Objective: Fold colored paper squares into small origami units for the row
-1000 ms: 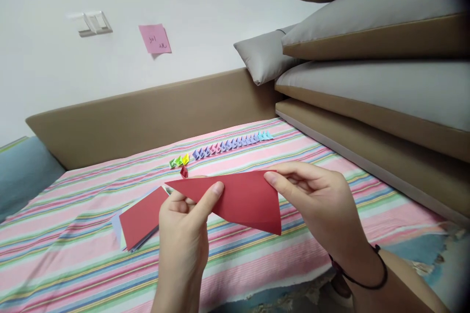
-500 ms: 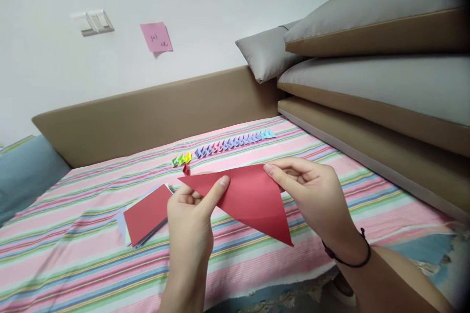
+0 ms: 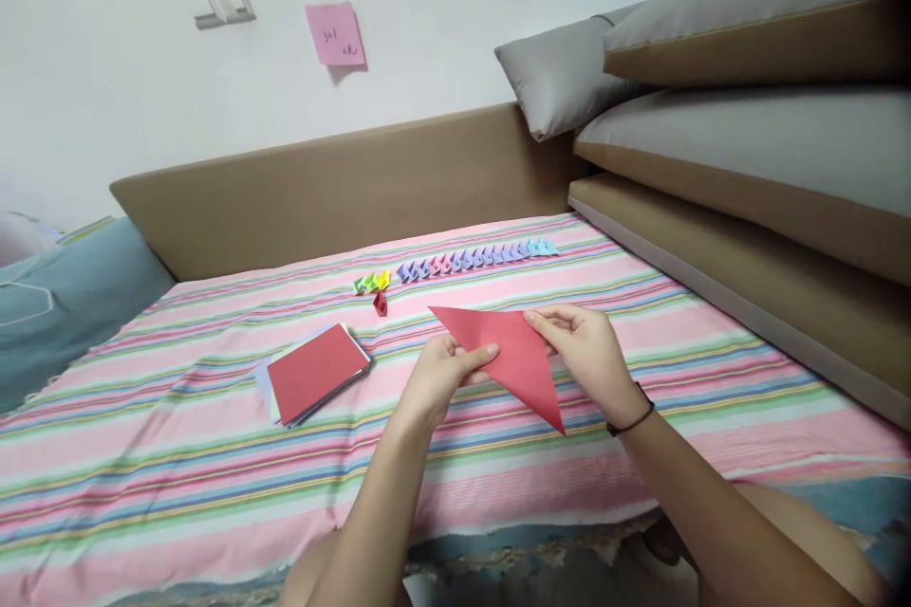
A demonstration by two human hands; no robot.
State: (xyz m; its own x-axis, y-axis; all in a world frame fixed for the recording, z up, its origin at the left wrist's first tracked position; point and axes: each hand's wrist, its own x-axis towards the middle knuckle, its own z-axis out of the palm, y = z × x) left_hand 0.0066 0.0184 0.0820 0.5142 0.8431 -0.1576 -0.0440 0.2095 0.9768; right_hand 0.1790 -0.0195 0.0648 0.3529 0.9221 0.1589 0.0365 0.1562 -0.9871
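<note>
A red sheet of paper (image 3: 513,356), folded into a triangle, is held up above the striped cloth (image 3: 285,484). My left hand (image 3: 445,372) pinches it at its lower left edge, the thumb lying on its face. At the upper right corner my right hand (image 3: 580,346) grips it between thumb and fingers. One point of the triangle reaches out to the left, another hangs down toward me. The fingers behind the paper are partly hidden. Left of my hands lies a stack of coloured paper (image 3: 317,372) with a red sheet on top.
Behind stands a row of small folded paper pieces (image 3: 475,260) in purple, pink and blue. Green and yellow pieces (image 3: 371,282) and a red one (image 3: 381,303) are at its left. Stacked cushions (image 3: 747,137) rise on the right; a blue pillow (image 3: 85,299) lies left.
Both hands have moved farther forward with the red paper, and my left hand has shifted right along it. The view has tilted, so the whole paper stack and small red piece now show.
</note>
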